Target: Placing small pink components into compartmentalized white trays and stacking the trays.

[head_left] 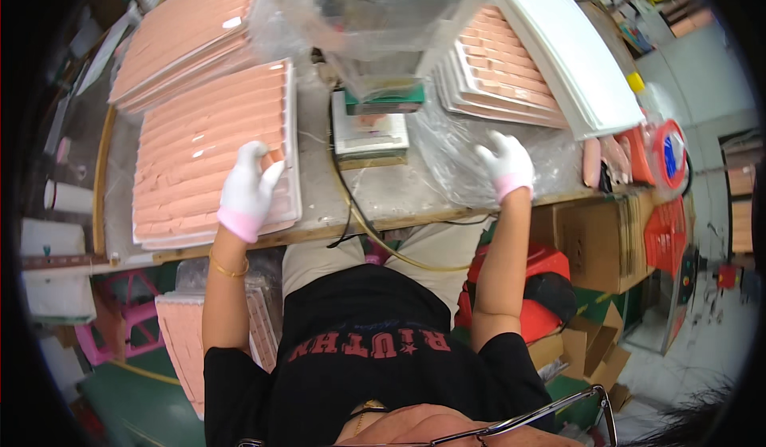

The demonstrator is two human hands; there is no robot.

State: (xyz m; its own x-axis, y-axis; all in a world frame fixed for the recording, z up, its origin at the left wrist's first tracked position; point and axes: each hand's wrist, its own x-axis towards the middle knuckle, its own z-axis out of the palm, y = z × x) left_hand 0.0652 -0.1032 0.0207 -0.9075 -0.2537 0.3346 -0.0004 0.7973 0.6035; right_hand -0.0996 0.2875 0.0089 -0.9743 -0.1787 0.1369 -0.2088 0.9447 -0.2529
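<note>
The left hand (246, 187) pinches a small peach piece (272, 157) at the near left tray (293, 172), while the right hand (509, 164), fingers parted, is by clear plastic film (451, 148).

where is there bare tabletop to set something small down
One bare strip of tabletop lies between the left front tray and the white-topped block. Another patch runs from that block to the front edge, between the yellow hose and clear plastic film. The right side is crowded with film, pink-piece trays and white trays.
</note>
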